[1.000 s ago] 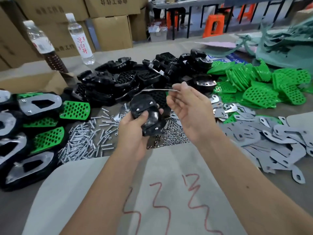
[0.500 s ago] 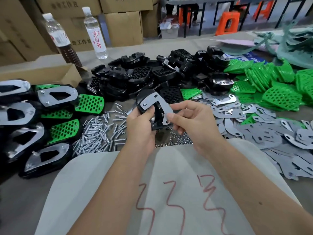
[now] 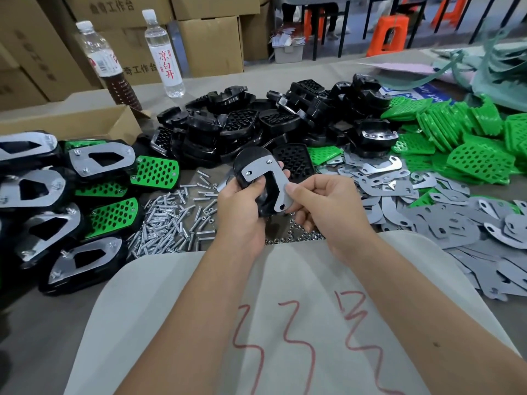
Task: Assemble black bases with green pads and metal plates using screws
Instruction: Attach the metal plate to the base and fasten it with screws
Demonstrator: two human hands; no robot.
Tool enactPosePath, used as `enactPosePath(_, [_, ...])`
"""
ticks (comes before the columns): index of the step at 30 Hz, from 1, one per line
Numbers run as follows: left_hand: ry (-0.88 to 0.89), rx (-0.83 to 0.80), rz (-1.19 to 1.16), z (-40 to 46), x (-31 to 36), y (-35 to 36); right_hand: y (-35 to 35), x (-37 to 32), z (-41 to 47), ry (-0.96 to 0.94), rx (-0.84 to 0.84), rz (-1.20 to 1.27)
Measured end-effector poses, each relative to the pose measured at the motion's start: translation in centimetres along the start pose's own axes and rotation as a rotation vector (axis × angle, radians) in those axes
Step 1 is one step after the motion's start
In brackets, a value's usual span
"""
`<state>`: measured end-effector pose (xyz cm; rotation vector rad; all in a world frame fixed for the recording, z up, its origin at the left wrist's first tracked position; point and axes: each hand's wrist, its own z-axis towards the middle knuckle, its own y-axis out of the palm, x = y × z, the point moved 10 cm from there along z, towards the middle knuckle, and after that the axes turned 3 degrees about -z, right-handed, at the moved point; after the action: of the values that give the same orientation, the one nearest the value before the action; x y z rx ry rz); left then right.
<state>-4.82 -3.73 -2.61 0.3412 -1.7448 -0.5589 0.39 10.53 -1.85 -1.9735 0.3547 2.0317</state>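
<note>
Left hand (image 3: 242,206) curled round black base (image 3: 263,195), thumb over near edge, base held up above tabletop (image 3: 42,323), over the nuts. Metal plate (image 3: 269,178) lying flat on base face, long axis running from upper left down toward lower right, tilted. Right hand (image 3: 322,206) pinching plate's lower tip, thumb on top, fingers curled beneath. Both grips closed on parts, neither spread. Plate hole at lower end just beside right thumb; whether it sits over base hole cannot tell. What look like screw heads at plate's upper holes, not sure. Loose screws (image 3: 171,218) piled on tabletop just left of left hand, so left side nearer, but that hand busy with base. Likely step: seating plate before fastening. Finished units (image 3: 94,163) stacked far left, green pads (image 3: 479,158) and spare plates (image 3: 427,220) to right, black bases heap (image 3: 256,124) behind.
</note>
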Motion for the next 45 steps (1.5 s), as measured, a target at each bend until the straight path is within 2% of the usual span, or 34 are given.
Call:
enactPosePath(6, [0.001,0.007,0.007,0.0,0.0,-0.1,0.0,-0.5,-0.2,-0.072,0.039,-0.225])
enactPosePath(13, [-0.021,0.0,0.097,0.5,-0.4,-0.3,-0.1,-0.8,-0.4,-0.079,0.062,-0.263])
enactPosePath(22, [-0.014,-0.028,0.183,0.2,-0.3,-0.1,-0.4,-0.7,-0.5,-0.1,0.065,-0.114])
enactPosePath(27, [0.139,-0.039,0.534,0.3,1.3,-0.5,-1.1,-0.5,-0.1,-0.092,0.093,0.024])
enactPosePath(34, [-0.077,-0.261,0.479,0.2,0.2,-0.2,-1.3,-0.4,0.1,-0.082,0.093,0.074])
enactPosePath(40, [-0.018,-0.252,0.614,-0.1,1.1,-0.2,-1.4,-0.7,-0.1,-0.117,0.109,0.094])
enactPosePath(45, [-0.033,-0.338,0.659,-0.4,1.6,-0.1,-1.6,-1.0,-0.1,-0.16,0.129,0.077])
